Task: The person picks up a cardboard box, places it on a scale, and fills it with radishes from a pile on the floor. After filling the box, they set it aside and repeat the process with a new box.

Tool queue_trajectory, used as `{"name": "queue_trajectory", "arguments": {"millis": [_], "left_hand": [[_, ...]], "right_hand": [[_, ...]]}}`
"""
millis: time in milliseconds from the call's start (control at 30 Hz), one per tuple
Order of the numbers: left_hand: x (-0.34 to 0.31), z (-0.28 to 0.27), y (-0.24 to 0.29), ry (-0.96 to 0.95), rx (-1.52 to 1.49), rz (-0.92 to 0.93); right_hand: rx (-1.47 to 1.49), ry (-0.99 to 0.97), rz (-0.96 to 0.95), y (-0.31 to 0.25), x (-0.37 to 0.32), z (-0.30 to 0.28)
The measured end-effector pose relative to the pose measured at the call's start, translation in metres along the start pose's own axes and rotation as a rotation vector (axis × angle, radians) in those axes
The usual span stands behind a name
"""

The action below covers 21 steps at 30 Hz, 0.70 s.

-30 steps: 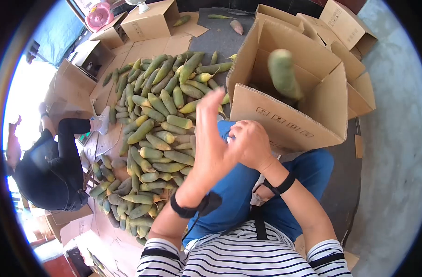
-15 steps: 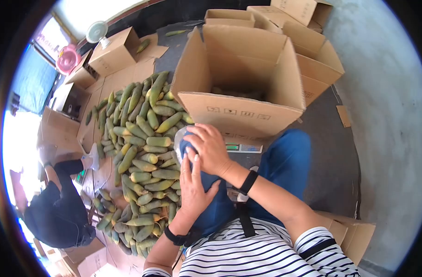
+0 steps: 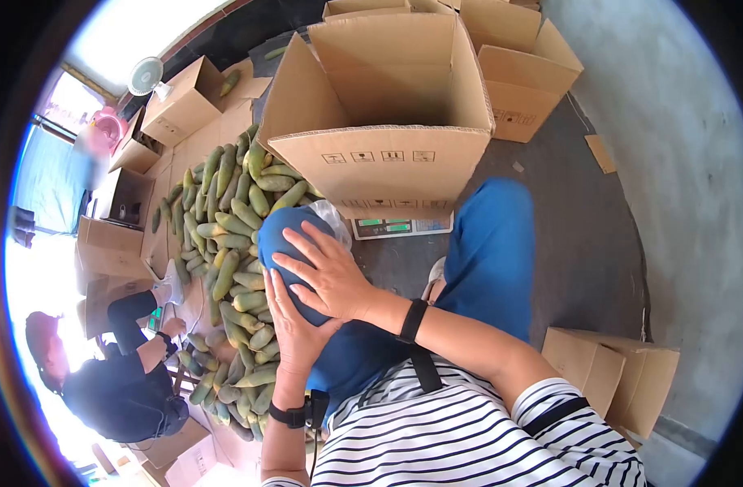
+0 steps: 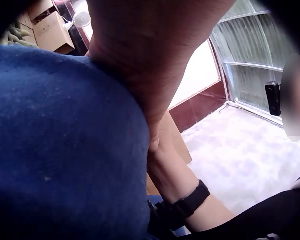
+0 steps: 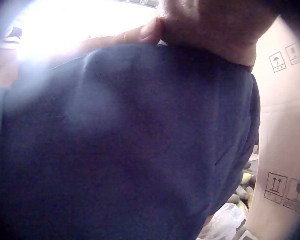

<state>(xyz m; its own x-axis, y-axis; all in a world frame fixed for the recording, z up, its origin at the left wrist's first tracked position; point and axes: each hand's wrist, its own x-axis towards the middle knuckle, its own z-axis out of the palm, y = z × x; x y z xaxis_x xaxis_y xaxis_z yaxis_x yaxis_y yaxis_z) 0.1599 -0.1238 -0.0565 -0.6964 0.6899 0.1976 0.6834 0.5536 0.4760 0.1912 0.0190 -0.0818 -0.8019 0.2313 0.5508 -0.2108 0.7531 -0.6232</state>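
Note:
Both hands rest on the wearer's raised knee in blue trousers [image 3: 294, 231]. The left hand [image 3: 297, 329] lies against its near side, fingers straight and pointing forward. Spread fingers of the right hand [image 3: 329, 278] lie across the top of the knee, its heel by the left thumb. Neither hand holds anything. In the left wrist view the left hand [image 4: 145, 55] leans on the blue cloth [image 4: 65, 140]; in the right wrist view the right hand [image 5: 215, 25] does the same. A large open carton [image 3: 380, 166] stands just beyond the knee on a scale [image 3: 400, 226].
Left of the knee spreads a heap of green radishes [image 3: 241, 215]. Open cartons stand at the back [image 3: 514, 89] and lower right [image 3: 583, 365]. A person in dark clothes [image 3: 132, 398] sits at the left. A white fan [image 3: 146, 76] is at the back left, a grey wall [image 3: 672, 203] at the right.
The hands came apart from each other and settled on the knee. The green radish seen over the carton a second ago is no longer visible. The head view has shifted, and the seated person's head now shows.

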Motion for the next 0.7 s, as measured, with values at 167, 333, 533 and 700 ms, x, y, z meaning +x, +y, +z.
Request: {"name": "queue_trajectory", "arguments": {"millis": [167, 333, 533, 700], "left_hand": [[-0.005, -0.004, -0.007, 0.025, 0.001, -0.017], [-0.005, -0.008, -0.006, 0.01, 0.006, -0.047], [-0.006, -0.011, -0.008, 0.039, -0.036, -0.052], [0.003, -0.007, -0.004, 0.034, -0.104, -0.035]], "right_hand": [[0.034, -0.022, -0.005, -0.001, -0.014, -0.002], [0.196, -0.077, 0.13, -0.004, -0.032, -0.013], [-0.144, 0.105, -0.027, 0.013, -0.003, -0.086], [-0.701, 0.246, -0.134, 0.044, 0.053, -0.166]]}}
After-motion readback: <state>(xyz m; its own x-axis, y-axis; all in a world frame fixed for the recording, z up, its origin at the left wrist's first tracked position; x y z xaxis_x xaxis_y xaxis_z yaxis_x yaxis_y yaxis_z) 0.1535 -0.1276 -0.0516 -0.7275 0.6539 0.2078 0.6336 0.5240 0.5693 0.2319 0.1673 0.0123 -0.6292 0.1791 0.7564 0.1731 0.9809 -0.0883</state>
